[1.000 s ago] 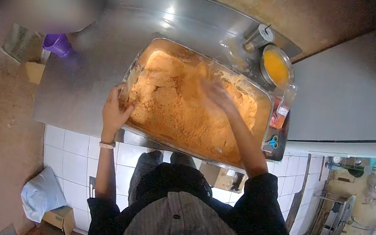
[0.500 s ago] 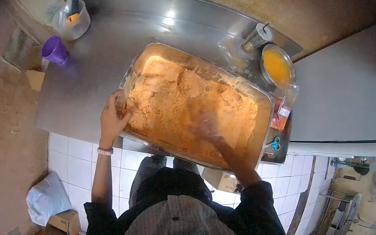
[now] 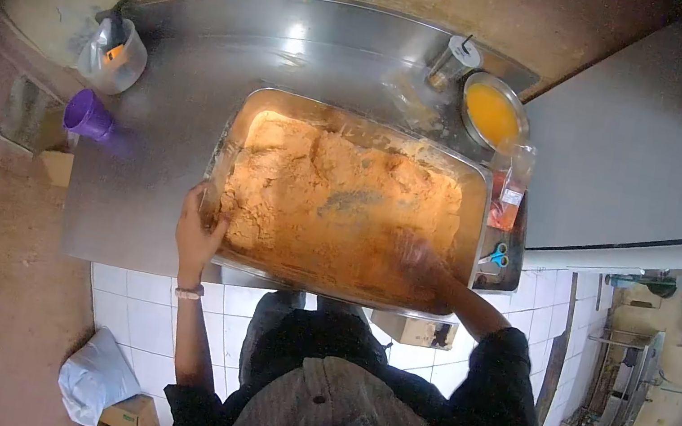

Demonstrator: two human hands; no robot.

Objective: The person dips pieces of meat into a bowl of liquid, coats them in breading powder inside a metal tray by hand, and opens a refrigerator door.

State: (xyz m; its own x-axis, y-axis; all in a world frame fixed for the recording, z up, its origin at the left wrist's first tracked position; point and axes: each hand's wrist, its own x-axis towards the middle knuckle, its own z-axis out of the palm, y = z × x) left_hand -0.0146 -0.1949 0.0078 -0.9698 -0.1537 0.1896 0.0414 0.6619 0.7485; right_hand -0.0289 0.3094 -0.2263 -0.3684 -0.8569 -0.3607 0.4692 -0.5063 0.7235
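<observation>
A large rectangular metal tray (image 3: 470, 236) stands on the steel counter, filled with an orange, crumbly, flour-like mixture (image 3: 279, 175). At its left edge, my left hand (image 3: 195, 238) grips the rim, thumb on the inner side and fingers along the outside. My right hand (image 3: 416, 261) is down in the mixture at the tray's right front part. Motion blur hides its fingers, so their shape and anything in them cannot be made out. Near the middle, a greyish patch of tray bottom shows through the mixture.
Behind the tray's right corner are a bowl of orange-yellow liquid (image 3: 492, 114) and a metal canister (image 3: 454, 61). A red-filled plastic packet (image 3: 507, 201) and blue-handled scissors (image 3: 498, 255) lie at the right. A purple cup (image 3: 89, 114) and translucent tub (image 3: 117, 62) stand left.
My right hand has moved right and toward me through the mixture, and a patch of tray bottom now shows. My left hand stays on the rim. The view has shifted slightly.
</observation>
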